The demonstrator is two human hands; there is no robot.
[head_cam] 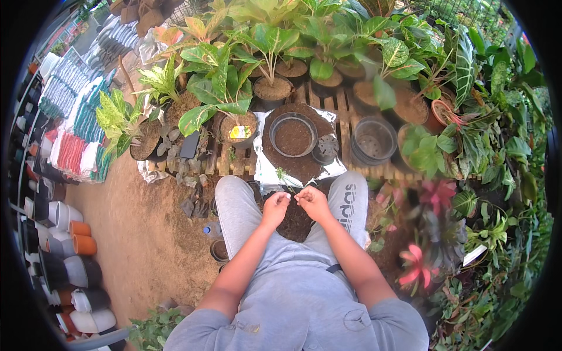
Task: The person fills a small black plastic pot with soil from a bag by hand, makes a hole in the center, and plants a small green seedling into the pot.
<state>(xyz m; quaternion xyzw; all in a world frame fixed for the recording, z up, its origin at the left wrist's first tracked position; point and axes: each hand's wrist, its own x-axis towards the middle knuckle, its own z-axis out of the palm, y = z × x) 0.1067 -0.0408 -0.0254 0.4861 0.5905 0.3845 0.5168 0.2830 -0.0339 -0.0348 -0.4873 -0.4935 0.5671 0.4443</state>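
My left hand [276, 207] and my right hand [312, 203] meet between my knees, fingertips pinched close together. Between them is a thin green plant sprig [281, 174], its leafy end pointing away from me; the fingers hide part of its stem. Just beyond lies an open white sack [266, 169] spread under dark potting soil [281, 115]. On that soil rests a round black plastic pot [273, 139] with soil inside. Beside it, a small black pot [326, 149] lies upside down, its base holes showing.
A slatted wooden bench [347, 105] carries the sack, potted leafy plants [272, 85] and a stack of black pots [373, 140]. A dark phone [189, 145] lies at its left. Stacked pots [85, 243] line the left side; dense foliage and a pink bromeliad [417, 265] fill the right.
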